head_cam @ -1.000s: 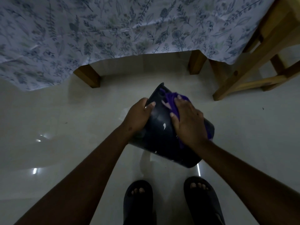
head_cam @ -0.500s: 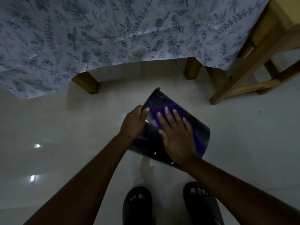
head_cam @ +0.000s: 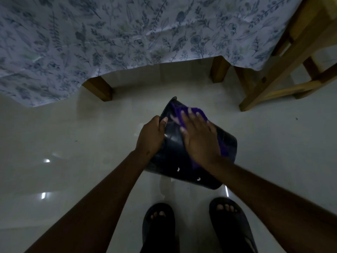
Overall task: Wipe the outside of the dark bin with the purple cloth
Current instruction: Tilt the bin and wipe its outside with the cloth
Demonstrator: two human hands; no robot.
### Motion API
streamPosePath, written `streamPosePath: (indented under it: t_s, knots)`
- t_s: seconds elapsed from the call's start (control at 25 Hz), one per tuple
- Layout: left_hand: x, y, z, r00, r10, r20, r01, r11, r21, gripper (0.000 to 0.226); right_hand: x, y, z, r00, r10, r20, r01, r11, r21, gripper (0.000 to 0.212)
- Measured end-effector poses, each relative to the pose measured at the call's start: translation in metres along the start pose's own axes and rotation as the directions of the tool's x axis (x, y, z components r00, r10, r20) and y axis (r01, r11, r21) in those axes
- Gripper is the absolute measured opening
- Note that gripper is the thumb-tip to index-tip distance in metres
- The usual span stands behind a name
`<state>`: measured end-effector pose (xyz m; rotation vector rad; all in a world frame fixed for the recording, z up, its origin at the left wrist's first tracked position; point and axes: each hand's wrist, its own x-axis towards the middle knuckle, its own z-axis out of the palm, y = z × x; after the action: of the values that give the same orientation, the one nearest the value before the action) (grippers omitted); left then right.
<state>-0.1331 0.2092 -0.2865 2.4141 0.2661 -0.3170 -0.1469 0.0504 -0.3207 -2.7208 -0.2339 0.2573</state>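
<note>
The dark bin (head_cam: pixel 175 161) is tilted on its side above the pale floor, its rim pointing away from me. My left hand (head_cam: pixel 150 137) grips its left edge near the rim. My right hand (head_cam: pixel 199 139) lies flat, fingers spread, pressing the purple cloth (head_cam: pixel 196 112) against the bin's upper side. The cloth shows beyond the fingertips and along the right side of the hand; most of it is hidden under the palm.
A table draped in a floral tablecloth (head_cam: pixel 127 37) stands just ahead, with wooden legs (head_cam: pixel 99 88) close to the bin. A wooden chair frame (head_cam: pixel 284 70) is at the right. My feet in dark sandals (head_cam: pixel 158 227) are below the bin on the glossy floor (head_cam: pixel 73 152).
My right hand with the cloth has slid along the bin's side toward the rim end. The left hand keeps its grip on the edge. The bin has shifted slightly.
</note>
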Motion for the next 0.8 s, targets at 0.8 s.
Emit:
streamPosePath:
  t_s: [0.8]
  knots:
    - [0.002, -0.009, 0.001, 1.000, -0.020, 0.011, 0.020, 0.997, 0.069, 0.038, -0.063, -0.012, 0.008, 0.996, -0.092, 0.016, 0.093, 0.993, -0.071, 0.058]
